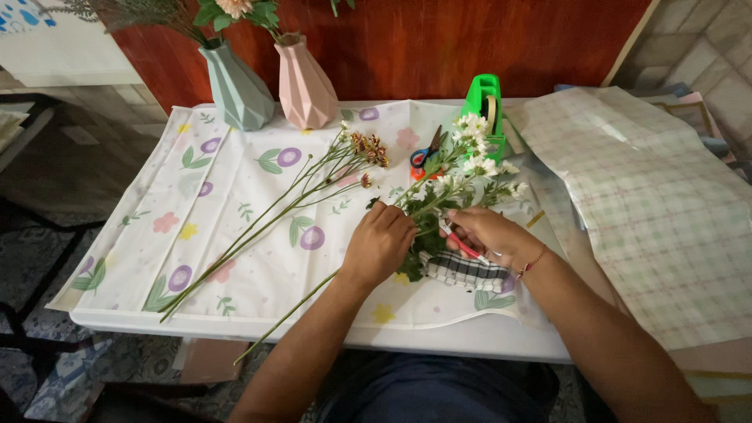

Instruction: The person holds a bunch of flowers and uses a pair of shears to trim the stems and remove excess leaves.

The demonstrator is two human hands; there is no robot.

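My left hand (379, 243) is closed around the stems of a white flower bunch (468, 168) lying on the floral tablecloth (235, 188). My right hand (487, 233) holds a small red-handled cutter (457, 240) against the same stems, just right of my left hand. A black-and-white checked cloth (468, 271) lies under my right hand. Long green stems with brown-orange flower heads (368, 150) stretch diagonally from the table's front left toward the middle.
A grey-green vase (235, 92) and a pink vase (304, 88) stand at the back left. Blue-and-orange scissors (427, 153) and a green tape dispenser (486, 106) sit at the back middle. Pale checked wrapping paper (658, 204) covers the right side.
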